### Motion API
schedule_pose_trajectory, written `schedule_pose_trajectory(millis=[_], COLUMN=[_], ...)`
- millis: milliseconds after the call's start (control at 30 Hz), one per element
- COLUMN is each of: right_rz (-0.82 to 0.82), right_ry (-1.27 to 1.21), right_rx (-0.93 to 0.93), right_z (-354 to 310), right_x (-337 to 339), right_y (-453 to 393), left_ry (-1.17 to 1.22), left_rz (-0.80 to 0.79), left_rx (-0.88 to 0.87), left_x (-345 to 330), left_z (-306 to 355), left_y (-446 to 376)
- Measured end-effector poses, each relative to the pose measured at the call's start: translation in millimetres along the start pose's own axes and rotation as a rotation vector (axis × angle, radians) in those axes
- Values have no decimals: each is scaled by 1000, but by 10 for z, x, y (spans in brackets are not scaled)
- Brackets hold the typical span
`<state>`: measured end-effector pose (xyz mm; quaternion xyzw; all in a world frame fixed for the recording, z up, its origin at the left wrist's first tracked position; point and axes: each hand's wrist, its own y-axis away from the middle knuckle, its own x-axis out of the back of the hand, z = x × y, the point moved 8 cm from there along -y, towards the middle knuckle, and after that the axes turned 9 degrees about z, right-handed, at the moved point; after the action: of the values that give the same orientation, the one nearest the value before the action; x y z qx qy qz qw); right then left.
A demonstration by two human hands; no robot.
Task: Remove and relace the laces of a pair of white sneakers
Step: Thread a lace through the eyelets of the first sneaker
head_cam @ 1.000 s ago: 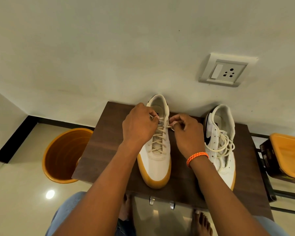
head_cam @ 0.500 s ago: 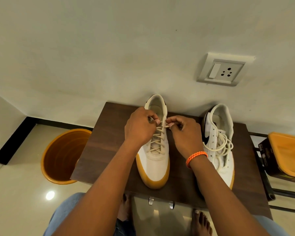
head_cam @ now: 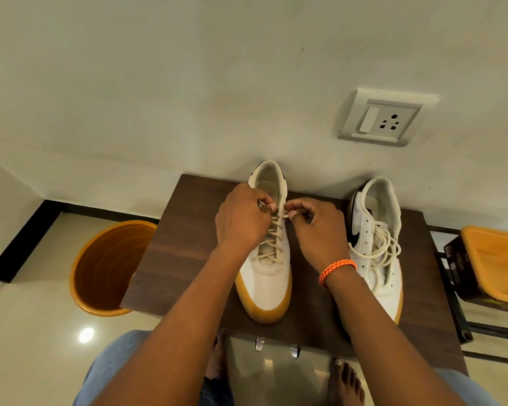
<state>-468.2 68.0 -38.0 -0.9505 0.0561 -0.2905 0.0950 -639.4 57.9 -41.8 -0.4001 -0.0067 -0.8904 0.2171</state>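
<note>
Sneakers (head_cam: pixel 266 276) sit on my dark wooden table (head_cam: pixel 185 259) against the wall; left hand (head_cam: pixel 242 219) and right hand (head_cam: pixel 320 230) each pinch a lace end (head_cam: pixel 279 227). Orange bin (head_cam: pixel 109 268) left.

white sneakers (head_cam: pixel 269 276) with tan soles, orange bucket (head_cam: pixel 106 268), dark brown table (head_cam: pixel 182 259)

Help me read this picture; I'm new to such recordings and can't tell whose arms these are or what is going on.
There is no machine here: a person wears a camera on the head, looking down at their own arms. On the dark wooden table stand two white sneakers with tan soles. The left hand and right hand each pinch an end of the cream lace at the top of the laced left sneaker. The right sneaker carries a loose, unthreaded lace piled on it.
</note>
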Motion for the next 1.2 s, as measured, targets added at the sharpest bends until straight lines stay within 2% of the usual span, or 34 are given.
schedule_pose_trajectory(millis=[133,300,400,700,933,967,1033,1133,1200], right_rz=[19,116,156,234,503,504,396,152,111], right_ry=[6,-47,-85,-93,-255,-296,-337,-270,-209], right_rx=[6,-36,-48,-29,-55,-69,-101,-122,-100], right_z=[25,33,9,31,-14,-11,-5,34,58], right_x=[-7,32,48,73,507,493,351,55,-2], right_y=[6,28,61,18,-82,-71,-61,-18,3], left_ry=[4,20,53,-13,-4,1,5,24,50], left_rz=[-34,-207,-255,-228,-235,-225,-203,-202,-218], left_rx=[-25,-68,-71,-111,-104,-114,-151,-199,-184], left_x=[-23,-63,-51,-51,-33,-30,-25,-37,-51], left_z=[44,127,137,139,124,125,144,165,140], left_y=[6,28,48,36,8,8,9,22,22])
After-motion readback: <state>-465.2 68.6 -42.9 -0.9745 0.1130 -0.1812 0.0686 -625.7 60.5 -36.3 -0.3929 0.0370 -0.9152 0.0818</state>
